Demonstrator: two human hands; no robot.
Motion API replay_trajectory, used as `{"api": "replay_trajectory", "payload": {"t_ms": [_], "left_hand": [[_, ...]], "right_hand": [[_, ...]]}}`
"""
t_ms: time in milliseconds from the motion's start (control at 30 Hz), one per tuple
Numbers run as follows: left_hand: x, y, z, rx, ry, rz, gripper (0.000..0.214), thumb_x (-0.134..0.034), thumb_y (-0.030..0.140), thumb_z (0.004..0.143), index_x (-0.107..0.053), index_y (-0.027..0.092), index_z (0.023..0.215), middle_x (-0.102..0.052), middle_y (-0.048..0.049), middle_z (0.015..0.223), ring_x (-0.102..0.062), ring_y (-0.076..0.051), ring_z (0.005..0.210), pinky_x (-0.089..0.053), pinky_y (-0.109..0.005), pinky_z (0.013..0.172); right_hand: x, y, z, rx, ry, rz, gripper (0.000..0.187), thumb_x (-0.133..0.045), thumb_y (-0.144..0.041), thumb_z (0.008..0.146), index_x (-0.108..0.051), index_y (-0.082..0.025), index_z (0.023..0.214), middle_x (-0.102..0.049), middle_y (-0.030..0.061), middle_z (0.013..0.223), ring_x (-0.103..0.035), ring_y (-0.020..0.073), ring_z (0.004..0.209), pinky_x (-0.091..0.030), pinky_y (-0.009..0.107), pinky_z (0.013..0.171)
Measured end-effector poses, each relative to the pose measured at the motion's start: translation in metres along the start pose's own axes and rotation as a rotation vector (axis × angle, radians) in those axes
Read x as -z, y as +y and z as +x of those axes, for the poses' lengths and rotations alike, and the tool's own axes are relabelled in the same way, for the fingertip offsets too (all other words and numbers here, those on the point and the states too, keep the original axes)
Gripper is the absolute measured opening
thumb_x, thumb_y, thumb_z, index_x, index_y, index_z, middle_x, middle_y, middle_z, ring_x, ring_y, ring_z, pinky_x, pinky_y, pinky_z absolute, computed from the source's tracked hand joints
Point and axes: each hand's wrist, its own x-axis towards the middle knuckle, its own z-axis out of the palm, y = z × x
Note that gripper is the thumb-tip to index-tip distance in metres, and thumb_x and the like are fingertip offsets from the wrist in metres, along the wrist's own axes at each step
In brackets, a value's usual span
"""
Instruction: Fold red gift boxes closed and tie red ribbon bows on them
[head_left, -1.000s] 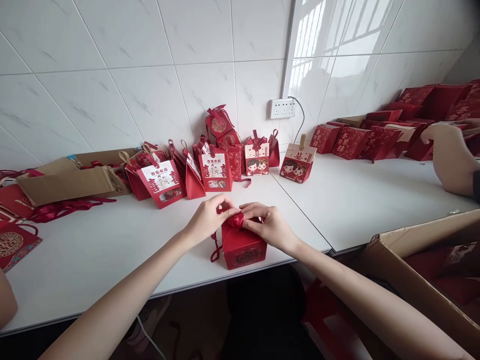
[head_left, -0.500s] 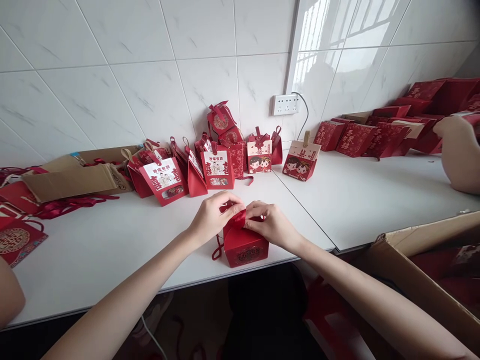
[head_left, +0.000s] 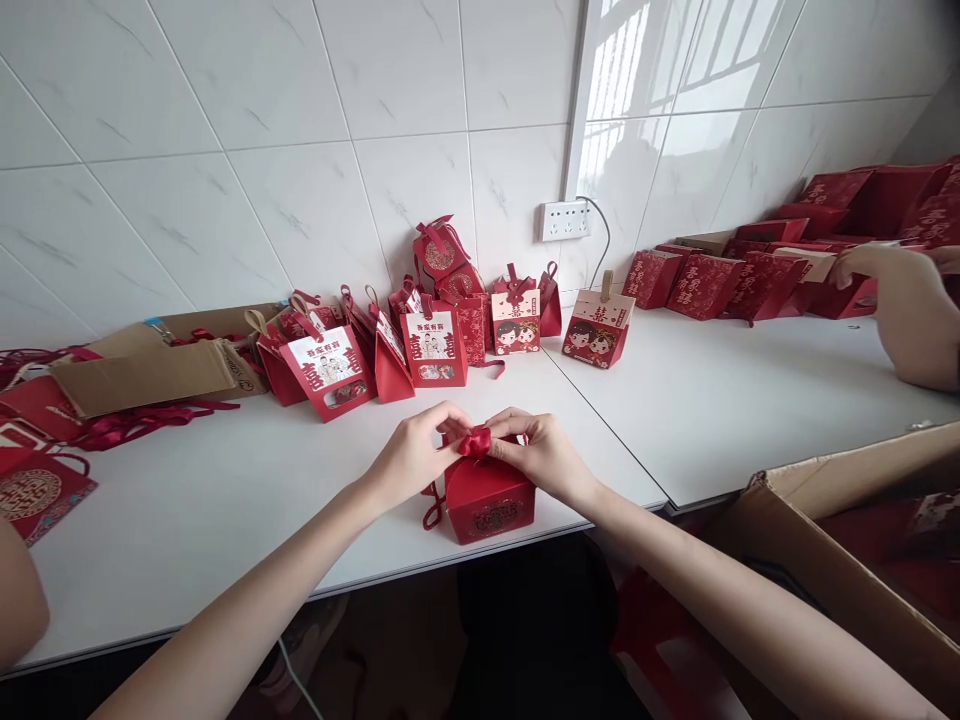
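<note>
A red gift box [head_left: 491, 503] stands near the front edge of the white table, with dark patterning on its front face. On its top sits a shiny red ribbon [head_left: 475, 441], gathered into a bow shape. My left hand [head_left: 417, 452] pinches the ribbon from the left. From the other side my right hand [head_left: 538, 452] has thumb and fingers closed on it. A twisted red cord [head_left: 433, 507] hangs at the box's left side. Parts of the box top are hidden behind my fingers.
Several red and white gift boxes [head_left: 433, 345] line the wall. Left are a cardboard box [head_left: 150, 380] and loose ribbons [head_left: 142, 425]. A large carton [head_left: 847, 480] stands front right. Another person's arm [head_left: 915, 320] reaches toward red boxes [head_left: 705, 285]; another arm [head_left: 19, 590] shows far left.
The ribbon between my hands now looks more bunched and bow-like. My left hand has shifted slightly left and down. At the right, the other person's arm has moved left toward the boxes.
</note>
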Motion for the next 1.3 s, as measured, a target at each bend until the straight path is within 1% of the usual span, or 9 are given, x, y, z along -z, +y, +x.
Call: {"api": "replay_trajectory", "payload": {"t_ms": [167,267,367,433,500,600,833,1067,1300], "left_hand": [[0.000,0.009,-0.009,0.003,-0.003,0.038,0.011,-0.053,0.021,0.078,-0.060,0.019,0.086,-0.070,-0.0030,0.088,-0.064,-0.018,0.085,-0.048,-0.029,0.080],[-0.002,0.014,-0.012,0.010,0.007,0.019,0.013,-0.055,0.025,0.077,-0.059,0.019,0.087,-0.069,-0.0035,0.087,-0.064,-0.019,0.085,-0.048,-0.031,0.081],[-0.008,0.015,-0.013,0.077,0.078,-0.014,0.014,-0.058,0.033,0.078,-0.059,0.019,0.079,-0.067,-0.0031,0.081,-0.064,-0.019,0.083,-0.048,-0.031,0.078],[-0.012,0.014,-0.013,0.150,0.090,-0.122,0.018,-0.057,0.037,0.081,-0.057,0.019,0.077,-0.066,-0.0030,0.079,-0.063,-0.018,0.079,-0.048,-0.029,0.073],[-0.016,0.011,-0.013,0.220,0.061,-0.289,0.023,-0.057,0.041,0.082,-0.056,0.019,0.079,-0.065,-0.0028,0.077,-0.062,-0.017,0.074,-0.047,-0.026,0.067],[-0.021,0.008,-0.014,0.297,0.042,-0.491,0.029,-0.058,0.047,0.081,-0.054,0.018,0.079,-0.063,-0.0012,0.073,-0.059,-0.014,0.067,-0.044,-0.024,0.059],[-0.028,0.009,-0.011,0.358,0.050,-0.712,0.035,-0.065,0.050,0.075,-0.051,0.017,0.074,-0.053,0.0036,0.063,-0.047,-0.009,0.057,-0.036,-0.021,0.054],[-0.033,0.015,-0.010,0.301,0.131,-0.648,0.032,-0.064,0.046,0.076,-0.053,0.016,0.072,-0.050,0.0036,0.064,-0.044,-0.009,0.059,-0.035,-0.021,0.056],[-0.031,0.011,-0.010,0.334,0.103,-0.648,0.036,-0.063,0.051,0.075,-0.051,0.017,0.073,-0.049,0.0042,0.061,-0.044,-0.009,0.056,-0.035,-0.021,0.054]], "right_hand": [[-0.001,-0.002,0.000,-0.018,0.035,-0.100,0.012,-0.062,-0.024,0.072,-0.069,-0.017,0.067,-0.066,0.0035,0.080,-0.060,0.0146,0.076,-0.045,0.027,0.072],[-0.002,-0.003,-0.001,-0.009,0.049,-0.171,0.010,-0.060,-0.022,0.071,-0.067,-0.016,0.068,-0.066,0.0028,0.079,-0.059,0.0142,0.075,-0.045,0.026,0.071],[0.001,-0.004,-0.002,0.001,0.040,-0.242,0.010,-0.060,-0.024,0.073,-0.065,-0.016,0.071,-0.067,0.0029,0.080,-0.060,0.0148,0.075,-0.045,0.027,0.071],[0.005,-0.008,-0.001,0.002,-0.012,-0.275,0.014,-0.059,-0.028,0.077,-0.066,-0.016,0.075,-0.069,0.0033,0.080,-0.061,0.0151,0.074,-0.045,0.027,0.070],[0.009,-0.012,0.001,0.004,-0.094,-0.294,0.019,-0.057,-0.032,0.081,-0.066,-0.016,0.078,-0.071,0.0035,0.080,-0.061,0.0151,0.072,-0.046,0.027,0.068],[0.014,-0.019,0.004,0.034,-0.177,-0.333,0.019,-0.056,-0.032,0.084,-0.065,-0.016,0.078,-0.071,0.0030,0.077,-0.062,0.0142,0.069,-0.046,0.026,0.067],[0.011,-0.028,0.001,0.058,-0.204,-0.494,0.012,-0.049,-0.020,0.087,-0.058,-0.017,0.081,-0.068,0.0037,0.075,-0.059,0.0136,0.065,-0.044,0.025,0.063],[0.012,-0.034,0.000,0.017,-0.216,-0.532,0.011,-0.046,-0.016,0.085,-0.054,-0.018,0.078,-0.065,0.0035,0.076,-0.058,0.0141,0.067,-0.043,0.025,0.064],[0.009,-0.030,0.000,0.062,-0.192,-0.528,0.010,-0.046,-0.016,0.086,-0.054,-0.018,0.080,-0.065,0.0035,0.077,-0.058,0.0135,0.067,-0.043,0.025,0.064]]}}
